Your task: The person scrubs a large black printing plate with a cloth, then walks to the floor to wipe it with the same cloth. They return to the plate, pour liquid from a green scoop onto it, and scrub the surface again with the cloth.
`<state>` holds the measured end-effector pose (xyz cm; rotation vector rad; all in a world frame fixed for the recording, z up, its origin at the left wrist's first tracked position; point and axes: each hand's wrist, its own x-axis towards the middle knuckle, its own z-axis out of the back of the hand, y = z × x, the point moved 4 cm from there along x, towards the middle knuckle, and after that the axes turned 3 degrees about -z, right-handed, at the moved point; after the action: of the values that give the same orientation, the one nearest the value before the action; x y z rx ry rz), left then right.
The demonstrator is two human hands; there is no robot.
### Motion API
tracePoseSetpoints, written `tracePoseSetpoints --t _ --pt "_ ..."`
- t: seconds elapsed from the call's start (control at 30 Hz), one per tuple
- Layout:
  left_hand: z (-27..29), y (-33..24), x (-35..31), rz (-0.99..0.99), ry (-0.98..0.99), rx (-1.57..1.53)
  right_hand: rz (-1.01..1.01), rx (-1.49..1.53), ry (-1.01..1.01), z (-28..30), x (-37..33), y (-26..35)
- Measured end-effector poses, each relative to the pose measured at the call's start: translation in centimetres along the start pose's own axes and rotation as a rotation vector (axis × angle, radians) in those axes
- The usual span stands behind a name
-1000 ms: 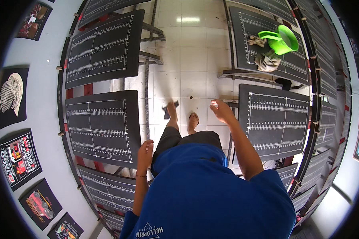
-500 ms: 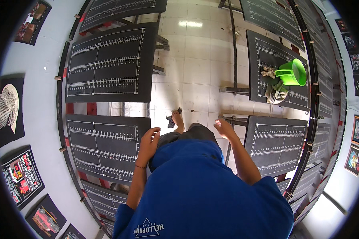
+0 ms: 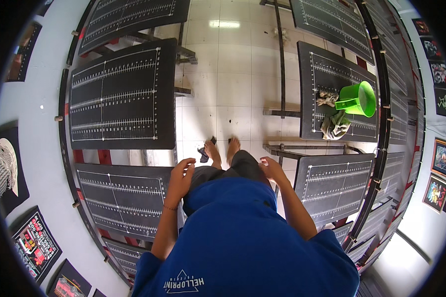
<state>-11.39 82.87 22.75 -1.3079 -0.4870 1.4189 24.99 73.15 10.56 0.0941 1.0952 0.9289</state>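
So the green dipper [image 3: 358, 99] is my landmark here, sitting on a black table [image 3: 309, 74] with white ruler marks. A beige rag [image 3: 326, 98] is just left of it, and a grey-green cloth [image 3: 335, 126] is on its side closer to me.

Both grips look empty to me. Left hand [image 3: 181, 178]: fingers loosely bent and apart, beside a ruled table [image 3: 121, 198] well left of the dipper and closer in; can't tell if they touch. Right hand [image 3: 271, 169]: relaxed and half-curled by my shorts [image 3: 248, 168], also left of the dipper and closer in.

Tip for this narrow aisle: I'd keep my elbows tucked away from the corners, mind the dark crumpled thing [image 3: 203, 155] on the floor, left of the dipper, and go gently around the dipper, since I can't see what's inside.
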Motion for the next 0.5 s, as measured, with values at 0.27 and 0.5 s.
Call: tracePoseSetpoints --t 0.27,0.5 --pt "-2.9 1.8 -1.2 0.096 -0.175 -0.078 0.187 -0.014 0.072 2.3 4.1 2.4" --pt "-4.6 3.0 -2.2 0.079 -0.221 -0.032 0.087 0.289 0.199 6.0 4.9 2.7"
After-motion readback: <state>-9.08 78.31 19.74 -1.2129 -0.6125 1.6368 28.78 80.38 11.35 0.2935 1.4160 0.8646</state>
